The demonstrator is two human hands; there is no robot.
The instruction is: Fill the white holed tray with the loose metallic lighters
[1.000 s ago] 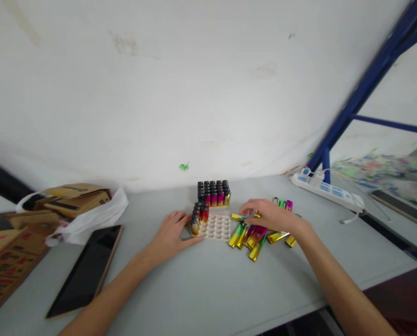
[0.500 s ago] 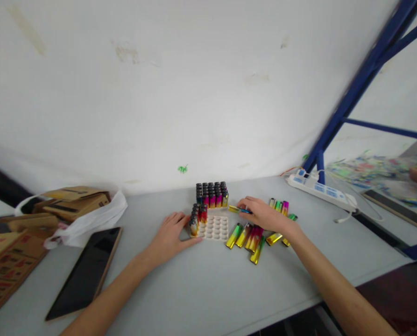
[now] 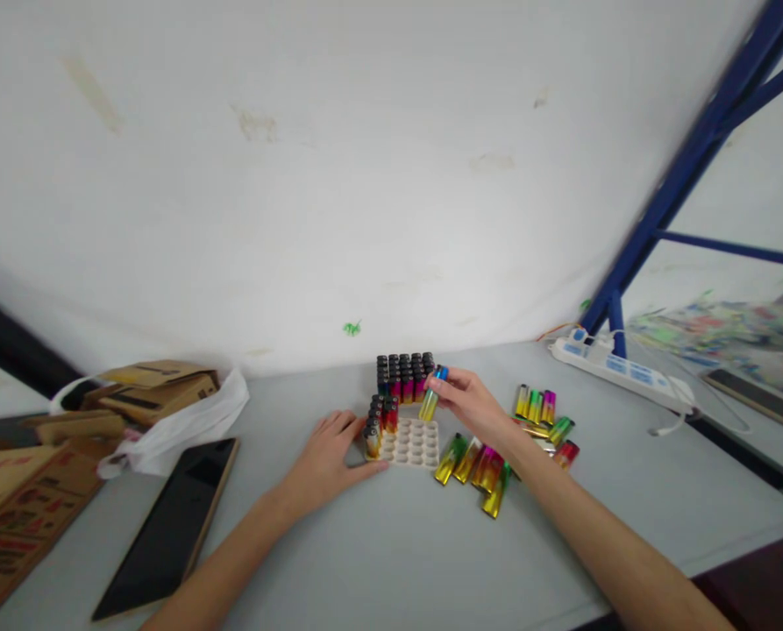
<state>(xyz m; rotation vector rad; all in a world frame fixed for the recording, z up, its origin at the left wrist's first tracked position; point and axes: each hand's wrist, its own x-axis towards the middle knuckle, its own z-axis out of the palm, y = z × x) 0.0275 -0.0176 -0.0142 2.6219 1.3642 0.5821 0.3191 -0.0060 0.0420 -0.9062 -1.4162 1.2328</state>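
In the head view I see a white pocketed tray [image 3: 420, 447] lying on the counter [image 3: 391, 561]. Its left columns hold upright lighters [image 3: 380, 422], and the other pockets are bare. Just behind it stands a full block of lighters [image 3: 404, 377], black caps up.

My right grip [image 3: 471, 405] pinches a yellow lighter [image 3: 430, 400] with a blue end between thumb and fingertips. The lighter is tilted and hangs just above the tray's far right corner, in front of the full block. My left grip [image 3: 330, 456] is released, resting palm down on the counter with its fingers at the tray's near left edge.

Loose lighters [image 3: 476, 463] lie flat to the right of the tray, under my right wrist. A dark tablet [image 3: 167, 526] lies far left, and a power strip [image 3: 621, 372] lies far right.
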